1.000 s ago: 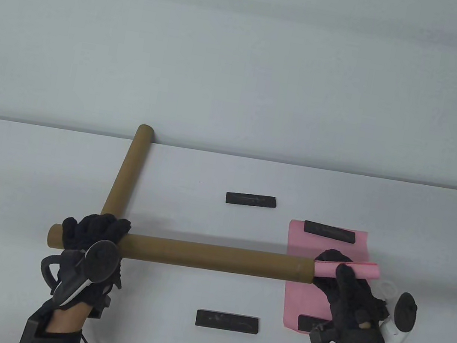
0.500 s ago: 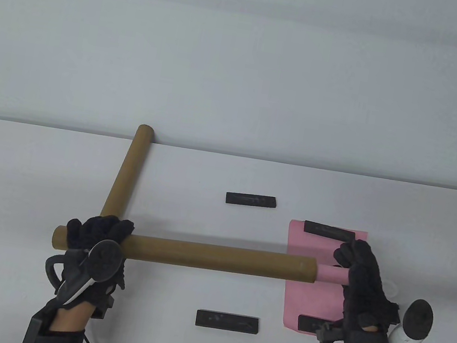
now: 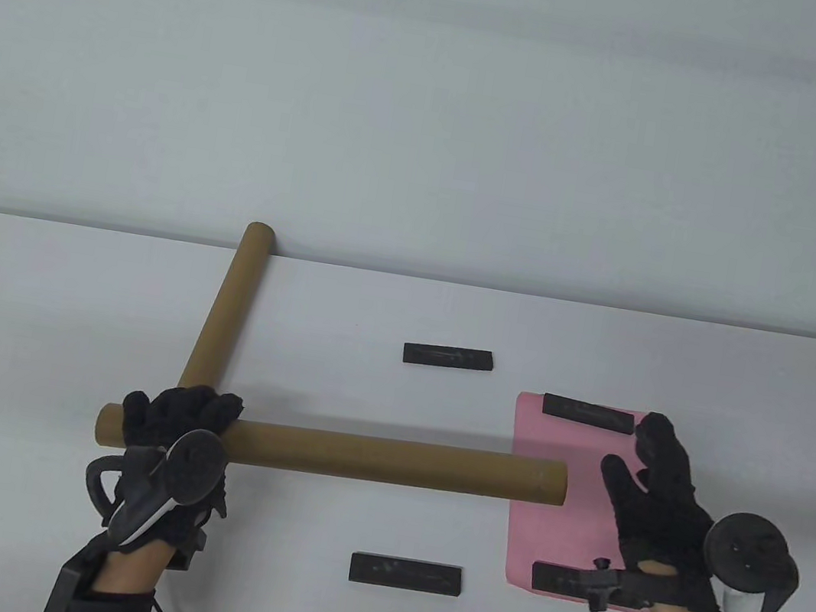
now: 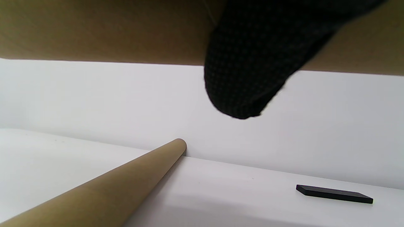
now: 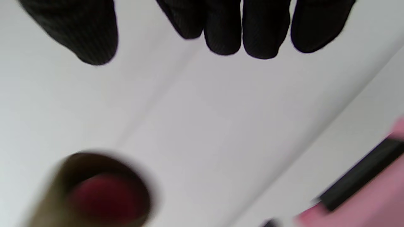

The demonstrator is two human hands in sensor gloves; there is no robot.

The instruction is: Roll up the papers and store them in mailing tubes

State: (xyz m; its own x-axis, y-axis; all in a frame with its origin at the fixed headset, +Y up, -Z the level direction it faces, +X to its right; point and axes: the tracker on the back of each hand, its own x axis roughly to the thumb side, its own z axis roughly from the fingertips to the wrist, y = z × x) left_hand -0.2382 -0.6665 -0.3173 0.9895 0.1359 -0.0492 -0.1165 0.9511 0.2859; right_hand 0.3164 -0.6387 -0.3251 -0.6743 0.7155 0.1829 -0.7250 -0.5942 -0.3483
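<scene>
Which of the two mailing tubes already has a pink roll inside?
The horizontal mailing tube gripped by the left hand: the right wrist view shows the pink roll inside its open end. The slanted tube lies untouched behind.

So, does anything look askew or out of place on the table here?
Nothing stands out. The left hand holds the brown cardboard mailing tube level, pink rolled paper tucked inside; the second brown tube lies diagonally.

A held tube lay crosswise on the counter, a rolled paper inside it. A second tube stretched behind; a flat sheet lay right.
</scene>
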